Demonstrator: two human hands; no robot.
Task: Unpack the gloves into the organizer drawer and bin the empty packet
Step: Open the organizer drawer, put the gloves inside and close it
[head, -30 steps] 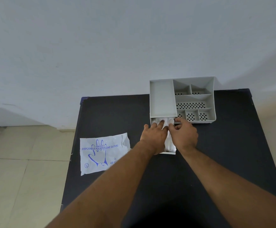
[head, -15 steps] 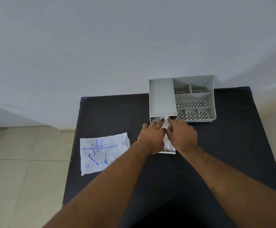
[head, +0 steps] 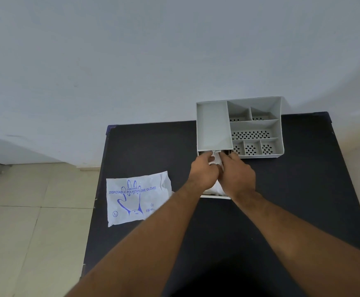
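As my left grip (head: pixel 202 174) and right grip (head: pixel 235 176) curl side by side round the white gloves (head: pixel 216 160), the bundle sits in the open drawer (head: pixel 215 197) fronting the grey organizer (head: pixel 213 125); the printed packet (head: pixel 136 198) lies flat on the table (head: pixel 149 146), well left.

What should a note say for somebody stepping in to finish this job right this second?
Hands: the left hand and right hand are both on the gloves in the pulled-out drawer of the organizer. I cannot tell whether they are pressing or pinching.
Things: the packet lies flat at the table left edge, overhanging it.
Done: the gloves are in the drawer.
Left: probably settle the gloves, then bin the packet. No bin is in view.
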